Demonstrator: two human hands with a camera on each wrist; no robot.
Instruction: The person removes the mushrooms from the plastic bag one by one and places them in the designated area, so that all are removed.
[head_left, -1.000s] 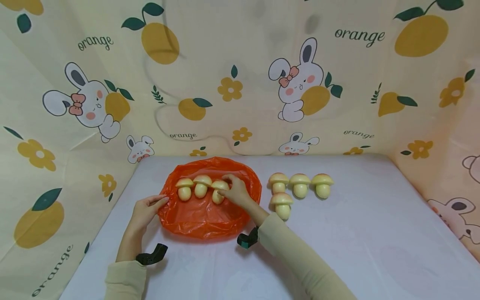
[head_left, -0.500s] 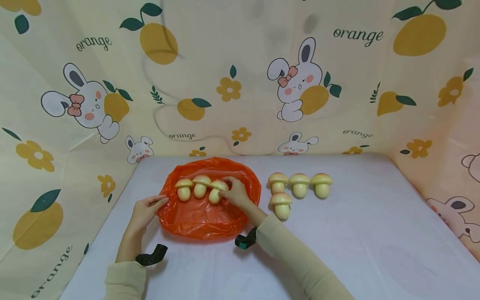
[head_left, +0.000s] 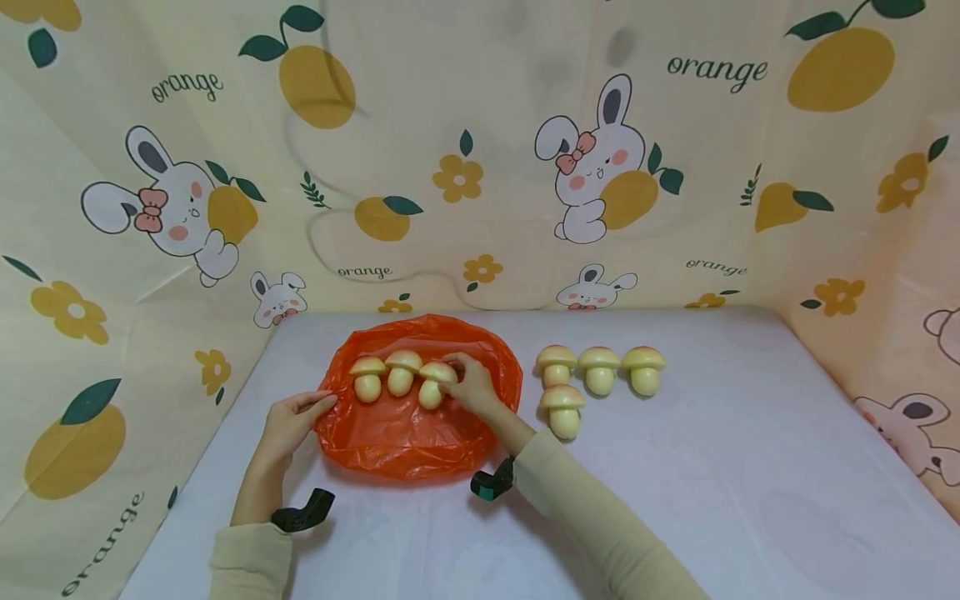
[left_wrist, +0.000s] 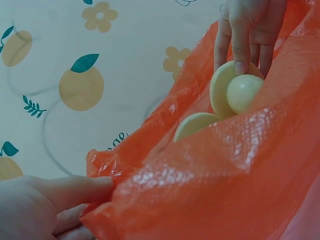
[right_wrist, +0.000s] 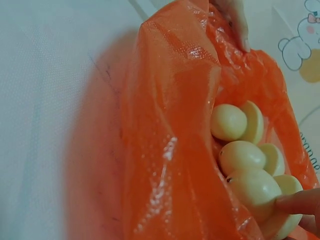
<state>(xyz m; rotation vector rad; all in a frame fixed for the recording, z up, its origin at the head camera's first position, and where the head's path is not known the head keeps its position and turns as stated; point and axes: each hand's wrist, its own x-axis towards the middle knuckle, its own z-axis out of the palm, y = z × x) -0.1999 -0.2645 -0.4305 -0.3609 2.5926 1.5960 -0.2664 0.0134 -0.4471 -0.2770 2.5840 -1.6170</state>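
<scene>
An orange-red plastic bag (head_left: 408, 462) lies with its mouth spread wide on the table. At its left rim my left hand (head_left: 288, 425) pinches the plastic between thumb and fingers, as the left wrist view also shows. Inside the bag, three pale yellow toy mushrooms sit in a row: a left one (head_left: 367, 385), a middle one (head_left: 402, 377) and a right one (head_left: 431, 393). My right hand (head_left: 474, 387) reaches over the right rim and holds the right mushroom, thumb on its stem side (right_wrist: 254, 192) and fingers behind the cap. Its cap overlaps the middle one's in the head view.
Right of the bag, three toy mushrooms stand in a row, a left one (head_left: 556, 365), a middle one (head_left: 600, 371) and a right one (head_left: 644, 371); another mushroom (head_left: 562, 410) sits in front. A printed cloth wall (head_left: 510, 167) rises behind the white table (head_left: 712, 467).
The held mushroom's stem has swung slightly left within the bag, and the right hand has shifted a little with it. The left hand keeps its place on the rim.
</scene>
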